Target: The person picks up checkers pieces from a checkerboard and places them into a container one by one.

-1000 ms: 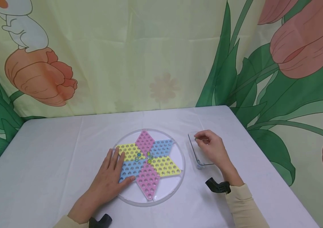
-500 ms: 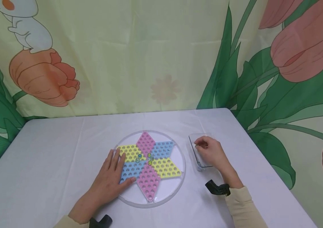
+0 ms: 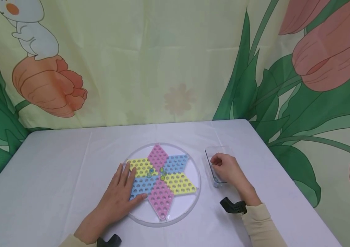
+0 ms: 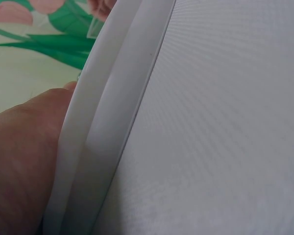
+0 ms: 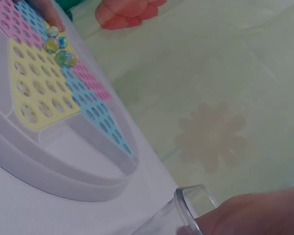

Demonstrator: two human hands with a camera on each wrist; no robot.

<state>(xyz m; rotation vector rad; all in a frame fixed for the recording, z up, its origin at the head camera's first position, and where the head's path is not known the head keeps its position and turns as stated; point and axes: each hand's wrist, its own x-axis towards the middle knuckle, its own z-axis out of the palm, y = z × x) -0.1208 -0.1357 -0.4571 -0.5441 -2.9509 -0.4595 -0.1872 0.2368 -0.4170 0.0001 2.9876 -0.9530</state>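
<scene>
While the left hand [image 3: 117, 192] lies straight-fingered on the 6-pointed star board [image 3: 161, 199], lower centre, the right hand [image 3: 228, 169] bends its fingers at the clear box [image 3: 208, 164], centre right, grasp untellable.

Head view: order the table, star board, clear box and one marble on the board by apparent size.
1. Table
2. Star board
3. Clear box
4. Marble; the marbles look alike, so unranked among themselves.
</scene>
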